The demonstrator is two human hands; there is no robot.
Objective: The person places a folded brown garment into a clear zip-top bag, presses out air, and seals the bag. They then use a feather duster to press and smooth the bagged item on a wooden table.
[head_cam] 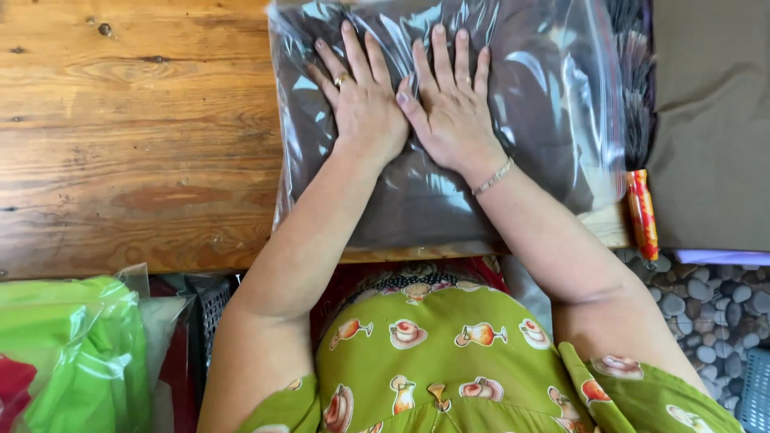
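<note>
Clear zip-seal plastic bag [497, 160] holding folded dark brown fabric lies flat on the wooden counter [136, 136], at its near edge, bag's closure strip running down its right side. Left hand [365, 100] rests palm-down on the bag's upper middle, fingers spread, ring on one finger; grip flat, pinching nothing. Right hand [453, 108] lies just beside it on the bag, thumbs touching, fingers likewise splayed and pressed flat; thin bracelet [492, 176] at the wrist. Right of the bag: red-orange printed tube [642, 216], then taupe cloth [710, 120]. Below-left of the bag, off the counter: bagged green fabric [76, 353]
</note>
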